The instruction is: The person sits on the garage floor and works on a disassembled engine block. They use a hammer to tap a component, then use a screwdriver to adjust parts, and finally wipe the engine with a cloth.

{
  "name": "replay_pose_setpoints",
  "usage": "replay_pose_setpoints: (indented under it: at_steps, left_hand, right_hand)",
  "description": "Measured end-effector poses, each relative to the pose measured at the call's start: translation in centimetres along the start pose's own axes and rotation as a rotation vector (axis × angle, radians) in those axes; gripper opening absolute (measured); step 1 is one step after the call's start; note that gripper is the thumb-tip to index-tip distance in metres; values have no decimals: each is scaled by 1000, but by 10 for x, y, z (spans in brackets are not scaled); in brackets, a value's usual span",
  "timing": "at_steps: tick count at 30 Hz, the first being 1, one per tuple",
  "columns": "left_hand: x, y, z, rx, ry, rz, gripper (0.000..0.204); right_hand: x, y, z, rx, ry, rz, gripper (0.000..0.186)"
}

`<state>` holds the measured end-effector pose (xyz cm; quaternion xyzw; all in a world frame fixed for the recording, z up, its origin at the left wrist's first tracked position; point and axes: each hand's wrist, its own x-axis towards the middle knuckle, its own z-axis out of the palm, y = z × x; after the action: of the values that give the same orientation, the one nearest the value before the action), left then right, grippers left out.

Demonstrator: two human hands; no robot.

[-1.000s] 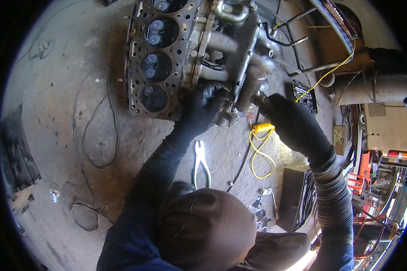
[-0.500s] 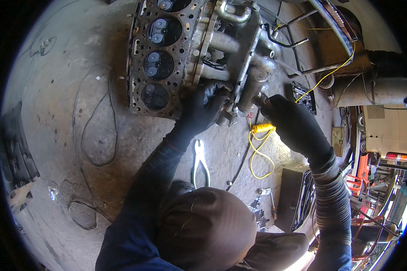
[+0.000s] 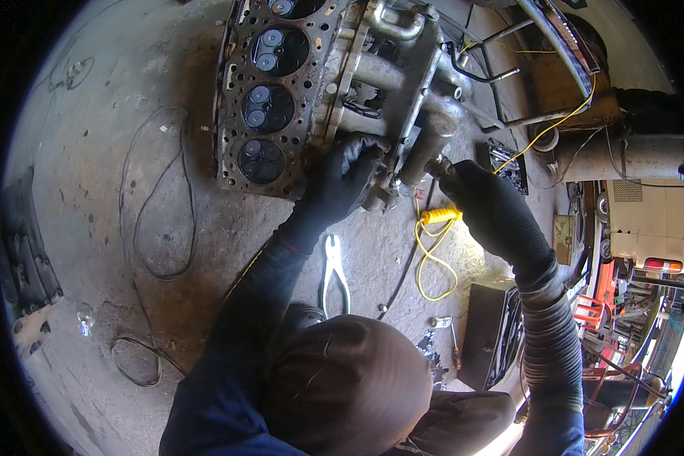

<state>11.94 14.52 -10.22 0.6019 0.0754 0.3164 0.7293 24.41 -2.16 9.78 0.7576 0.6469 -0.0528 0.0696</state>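
Note:
A rusty cylinder head [image 3: 308,114] with round bores and valves lies beside a cast metal manifold [image 3: 376,72]. My left hand [image 3: 338,178], in a black glove, is closed at the manifold's near end; what it grips is hidden. My right hand [image 3: 482,205], also gloved, is closed on a small metal piece [image 3: 437,167] beside a short cylindrical housing [image 3: 425,148], too small to make out. Below my hands, silver pliers [image 3: 334,277] lie on the concrete floor [image 3: 91,190].
A yellow handle with cord [image 3: 437,216], a tray of tools [image 3: 501,163] and a black toolbox [image 3: 486,342] lie rightward. A tubular frame [image 3: 555,45] and large pipe [image 3: 638,156] sit upper right. Loose cables [image 3: 159,273] lie left, a dark part [image 3: 26,251] at far left.
My hands stay at the same spots on the metal parts with fingers closed. The view has shifted very slightly, and my right forearm sits slightly further left in it.

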Motion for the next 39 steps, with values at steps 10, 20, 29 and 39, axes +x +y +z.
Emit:
replay_pose_setpoints:
  at_steps: [10, 20, 29, 39]
  left_hand:
    - [-2, -4, -2, -88, -27, -83, 24]
    - [1, -9, 1, -126, -20, -133, 18]
    - [2, -9, 1, -9, 34, 75, 18]
    - [-3, -10, -1, -257, -28, -279, 20]
  right_hand:
    - [-4, -5, -4, -24, 141, -118, 39]
    - [-9, 1, -11, -64, 212, -129, 37]
    - [-8, -3, 9, -15, 48, -49, 41]
    - [-9, 0, 0, -2, 258, -102, 37]
